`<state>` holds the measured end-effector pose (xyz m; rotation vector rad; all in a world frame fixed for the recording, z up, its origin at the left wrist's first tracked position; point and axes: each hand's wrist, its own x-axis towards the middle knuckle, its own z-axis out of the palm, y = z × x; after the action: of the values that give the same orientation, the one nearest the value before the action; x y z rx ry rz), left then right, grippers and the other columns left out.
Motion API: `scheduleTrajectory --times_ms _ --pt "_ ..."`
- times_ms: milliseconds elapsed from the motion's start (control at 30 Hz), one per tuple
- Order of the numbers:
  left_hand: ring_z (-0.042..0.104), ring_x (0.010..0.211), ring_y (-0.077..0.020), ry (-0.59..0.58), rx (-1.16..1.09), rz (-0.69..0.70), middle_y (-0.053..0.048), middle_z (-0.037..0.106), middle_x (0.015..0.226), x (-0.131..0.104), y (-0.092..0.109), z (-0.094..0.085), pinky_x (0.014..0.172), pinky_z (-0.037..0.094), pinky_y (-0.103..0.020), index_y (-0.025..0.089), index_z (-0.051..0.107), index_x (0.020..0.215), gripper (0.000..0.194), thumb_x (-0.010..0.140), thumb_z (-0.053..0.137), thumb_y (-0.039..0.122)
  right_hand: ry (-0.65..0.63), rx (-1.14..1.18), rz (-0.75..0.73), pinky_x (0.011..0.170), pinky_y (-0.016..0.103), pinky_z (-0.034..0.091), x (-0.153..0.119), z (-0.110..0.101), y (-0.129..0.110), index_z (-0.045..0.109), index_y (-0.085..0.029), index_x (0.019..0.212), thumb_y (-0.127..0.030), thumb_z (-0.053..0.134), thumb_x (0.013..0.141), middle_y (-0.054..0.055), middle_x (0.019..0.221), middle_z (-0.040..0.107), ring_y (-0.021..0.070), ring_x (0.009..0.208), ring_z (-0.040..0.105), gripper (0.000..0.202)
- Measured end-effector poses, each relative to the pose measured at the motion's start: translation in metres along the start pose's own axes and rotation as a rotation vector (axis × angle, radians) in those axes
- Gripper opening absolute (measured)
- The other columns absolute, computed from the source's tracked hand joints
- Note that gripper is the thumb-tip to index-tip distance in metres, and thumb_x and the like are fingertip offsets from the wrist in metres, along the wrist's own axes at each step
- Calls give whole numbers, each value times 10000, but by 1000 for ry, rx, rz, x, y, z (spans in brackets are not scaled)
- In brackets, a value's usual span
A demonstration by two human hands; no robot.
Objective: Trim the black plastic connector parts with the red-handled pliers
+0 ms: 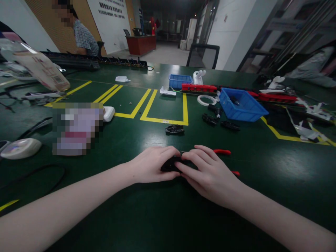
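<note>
Both hands meet over a small black part [169, 165] close to the green tabletop; its exact kind cannot be made out. My left hand [154, 162] is closed round its left side, thumb in front and fingers behind. From the right, my right hand [206, 168] presses its fingertips on the same part, hiding much of it. Under and beyond the right hand lies a red-handled tool [222, 152], partly covered, with two red grips showing. A similar-sized black part [174, 130] rests on the table just beyond the hands.
To the right are more black parts [230, 125], a blue bin [243, 108] and a white tape roll [206, 100]. Red strips [199, 88] and a smaller blue basket [180, 81] stand farther back. At left are a white mouse [21, 148] and a plastic bottle [42, 66]. A person [85, 36] sits beyond.
</note>
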<state>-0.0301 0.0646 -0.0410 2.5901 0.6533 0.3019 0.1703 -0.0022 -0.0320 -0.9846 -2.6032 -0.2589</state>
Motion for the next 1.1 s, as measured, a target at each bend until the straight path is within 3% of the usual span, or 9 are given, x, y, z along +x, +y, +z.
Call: scheduleTrajectory --times_ms 500,900,1100 --pt "629 830 -194 18 52 -54 -44 641 956 1 -4 7 670 481 -293 183 469 1097 341 848 599 377 -78 41 64 731 348 464 0 13 4 623 -134 871 -113 500 859 62 898 646 194 830 565 125" --pt "643 860 -195 8 131 -48 -26 660 991 3 -4 5 741 473 -325 184 509 1073 391 821 625 460 -21 423 238 681 286 476 -10 5 15 614 -152 995 -124 493 882 58 908 623 147 798 559 168" --pt "634 900 -199 -24 116 -44 -25 654 1009 4 -6 5 748 477 -324 197 515 1087 359 840 600 444 -92 447 279 663 274 496 -3 2 17 605 -125 1043 -109 438 895 83 933 596 145 792 572 223"
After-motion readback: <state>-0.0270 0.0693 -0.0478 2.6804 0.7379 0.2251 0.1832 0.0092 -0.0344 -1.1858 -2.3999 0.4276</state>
